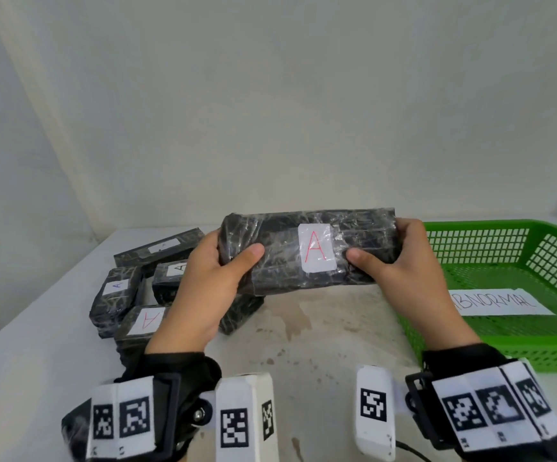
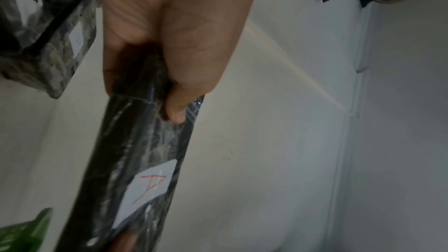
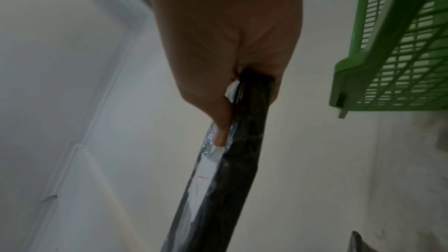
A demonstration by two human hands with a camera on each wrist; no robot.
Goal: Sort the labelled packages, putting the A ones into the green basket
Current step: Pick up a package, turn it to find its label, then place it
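Note:
A long black wrapped package (image 1: pixel 280 251) with a white label bearing a red A is held up above the table, its label facing me. My left hand (image 1: pixel 210 281) grips its left end, thumb on the front. My right hand (image 1: pixel 400 261) grips its right end the same way. In the left wrist view the package (image 2: pixel 135 160) runs down from the hand (image 2: pixel 169 49); in the right wrist view the package (image 3: pixel 230 170) shows edge-on under the hand (image 3: pixel 230 45). The green basket (image 1: pixel 503 348) sits at the right, just beyond my right hand, with a paper reading ABNORMAL (image 1: pixel 500 303) inside.
Several more black packages (image 1: pixel 117 291) with white A labels lie piled on the left of the white table (image 1: pixel 320 335). The table surface is stained in the middle. A pale wall stands behind. The basket's corner (image 3: pixel 387 64) shows in the right wrist view.

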